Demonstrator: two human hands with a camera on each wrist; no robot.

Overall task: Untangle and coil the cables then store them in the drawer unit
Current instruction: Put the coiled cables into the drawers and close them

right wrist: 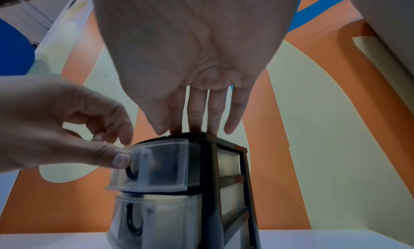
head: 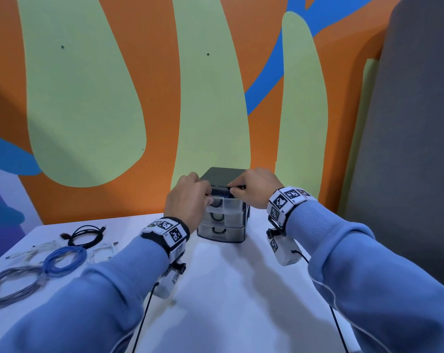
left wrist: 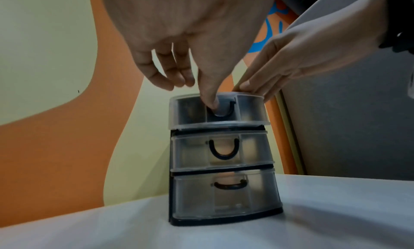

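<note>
A small black drawer unit (head: pixel 223 233) (left wrist: pixel 224 191) (right wrist: pixel 230 182) with three translucent drawers stands at the back of the white table (head: pixel 228 289). Its top drawer (head: pixel 231 203) (left wrist: pixel 251 109) (right wrist: pixel 165 164) sticks out a little, and something dark and bluish shows inside. My left hand (head: pixel 208 197) (left wrist: pixel 201 93) (right wrist: pixel 123 150) pinches the top drawer's front, thumb on its black loop handle. My right hand (head: pixel 237 188) (left wrist: pixel 253 88) (right wrist: pixel 195 127) rests with straight fingers on the unit's top front edge. Coiled cables lie at the table's left: black (head: pixel 85 234), blue (head: pixel 65 259), grey (head: pixel 14 284), white (head: pixel 102 252).
Another thin white cable (head: pixel 32 252) lies left of the blue coil. The orange and green wall (head: pixel 114 98) rises right behind the unit. A grey panel (head: pixel 406 123) stands at the right. The two lower drawers are pushed in.
</note>
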